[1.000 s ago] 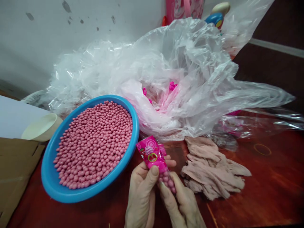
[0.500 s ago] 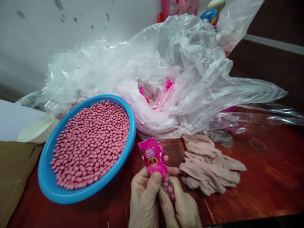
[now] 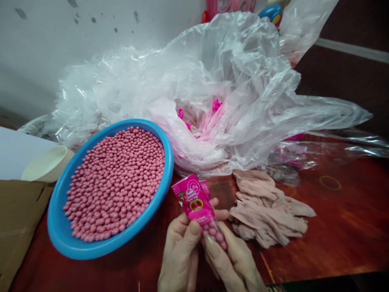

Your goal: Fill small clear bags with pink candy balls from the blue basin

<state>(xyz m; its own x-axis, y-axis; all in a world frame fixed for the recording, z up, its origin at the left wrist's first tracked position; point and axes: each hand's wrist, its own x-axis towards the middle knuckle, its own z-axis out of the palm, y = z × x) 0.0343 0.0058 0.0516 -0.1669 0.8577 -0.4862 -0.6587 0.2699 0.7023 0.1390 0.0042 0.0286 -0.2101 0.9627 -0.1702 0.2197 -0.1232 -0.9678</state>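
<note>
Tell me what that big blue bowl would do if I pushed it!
The blue bowl looks heavy, since pink balls fill most of it. Its smooth, thick rim seems stiff. A hard push might spill some, because they're loose and round.

a packing workspace, by its heaped clear plastic bags (image 3: 252, 81) and basin (image 3: 68, 247) of pink balls (image 3: 118, 178).

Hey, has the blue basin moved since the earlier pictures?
No, the blue basin keeps the same place against the cream bowl; only the view shifted.
</note>
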